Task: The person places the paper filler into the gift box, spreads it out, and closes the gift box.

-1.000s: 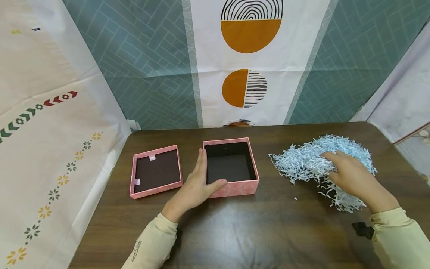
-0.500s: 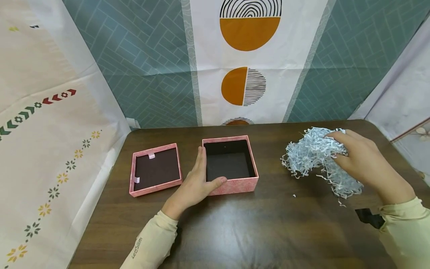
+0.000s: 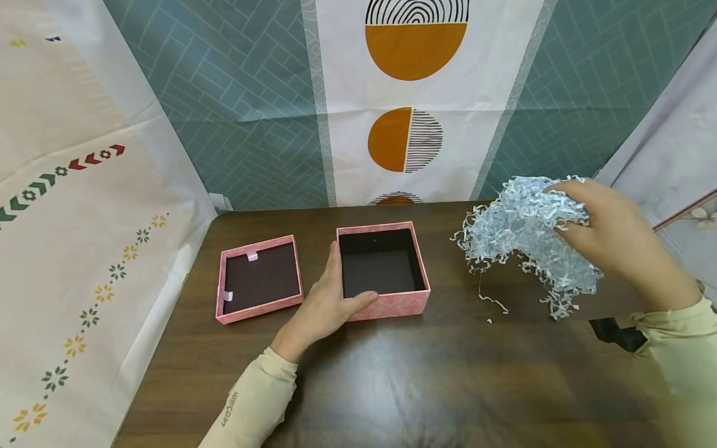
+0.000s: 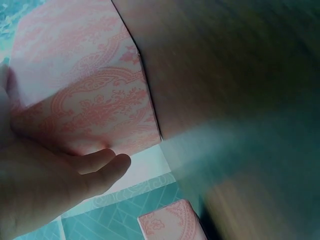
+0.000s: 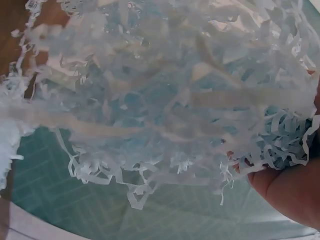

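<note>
My right hand [image 3: 613, 233] holds a big clump of pale blue shredded paper [image 3: 523, 227] in the air above the right side of the table. Crinkled strands dangle from it, and in the right wrist view the paper [image 5: 150, 110] fills most of the picture, part of the hand [image 5: 292, 195] showing at the lower right. At mid-table stands a pink patterned box [image 3: 392, 306], open-topped with a bare black inside. My left hand [image 3: 325, 305] rests against its left front corner, fingers straight along the left wall and thumb along the front wall.
Left of the box lies its pink lid [image 3: 260, 280], dark inside facing up, with two small ribbon tabs. A tiny white scrap [image 3: 490, 321] is on the brown table [image 3: 426, 379]. Patterned cloths [image 3: 263, 124] hang behind and beside the table.
My right hand has lifted the shredded paper up off the table, and strands now hang below it. The left hand and the box have kept their places.
</note>
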Demonstrator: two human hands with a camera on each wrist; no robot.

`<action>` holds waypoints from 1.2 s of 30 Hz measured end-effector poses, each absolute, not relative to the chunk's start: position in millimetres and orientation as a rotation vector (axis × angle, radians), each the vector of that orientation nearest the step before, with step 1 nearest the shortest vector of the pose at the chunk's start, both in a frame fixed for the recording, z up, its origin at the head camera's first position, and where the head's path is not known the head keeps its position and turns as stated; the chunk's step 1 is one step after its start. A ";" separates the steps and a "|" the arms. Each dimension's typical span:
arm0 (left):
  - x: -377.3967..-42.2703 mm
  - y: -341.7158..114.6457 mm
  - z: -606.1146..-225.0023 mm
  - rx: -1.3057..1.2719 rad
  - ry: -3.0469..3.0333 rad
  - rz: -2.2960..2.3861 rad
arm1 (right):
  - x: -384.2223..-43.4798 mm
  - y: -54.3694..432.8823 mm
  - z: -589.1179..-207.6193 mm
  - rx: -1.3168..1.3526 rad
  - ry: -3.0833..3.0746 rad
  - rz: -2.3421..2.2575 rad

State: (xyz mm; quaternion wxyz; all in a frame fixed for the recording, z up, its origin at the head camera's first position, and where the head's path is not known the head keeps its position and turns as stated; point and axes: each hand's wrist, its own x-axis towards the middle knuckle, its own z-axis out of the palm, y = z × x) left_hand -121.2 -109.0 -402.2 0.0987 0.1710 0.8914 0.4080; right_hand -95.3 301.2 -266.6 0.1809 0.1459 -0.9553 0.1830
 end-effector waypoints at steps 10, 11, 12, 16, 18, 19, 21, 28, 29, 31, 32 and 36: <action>-120.7 -113.2 -405.0 0.501 2.645 1.175 | -102.6 292.9 -232.7 0.416 -2.533 0.517; -120.8 -113.5 -405.3 0.501 2.645 1.176 | -103.6 291.3 -229.8 0.424 -2.518 0.506; -120.9 -113.8 -405.8 0.500 2.645 1.179 | -104.4 289.3 -227.1 0.427 -2.511 0.498; -121.2 -115.0 -406.7 0.491 2.649 1.185 | -107.8 278.1 -216.4 0.455 -2.532 0.467; -121.4 -114.9 -406.7 0.478 2.647 1.192 | -109.5 271.6 -212.3 0.480 -2.545 0.456; -121.5 -114.6 -406.6 0.473 2.645 1.195 | -110.1 267.9 -210.5 0.494 -2.550 0.457; -121.7 -113.6 -406.1 0.465 2.642 1.198 | -110.3 260.3 -207.3 0.518 -2.556 0.465; -121.3 -111.0 -404.4 0.439 2.657 1.173 | -115.6 233.6 -191.7 0.697 -2.382 0.434; -121.1 -111.1 -404.4 0.434 2.659 1.169 | -117.1 229.8 -187.9 0.723 -2.345 0.433; -120.8 -111.2 -404.7 0.426 2.661 1.164 | -119.8 222.6 -179.1 0.768 -2.279 0.441; -120.7 -111.3 -404.7 0.423 2.662 1.162 | -120.6 218.6 -174.7 0.772 -2.257 0.445; -120.2 -111.1 -403.6 0.414 2.671 1.153 | -127.0 206.6 -158.1 0.845 -2.171 0.418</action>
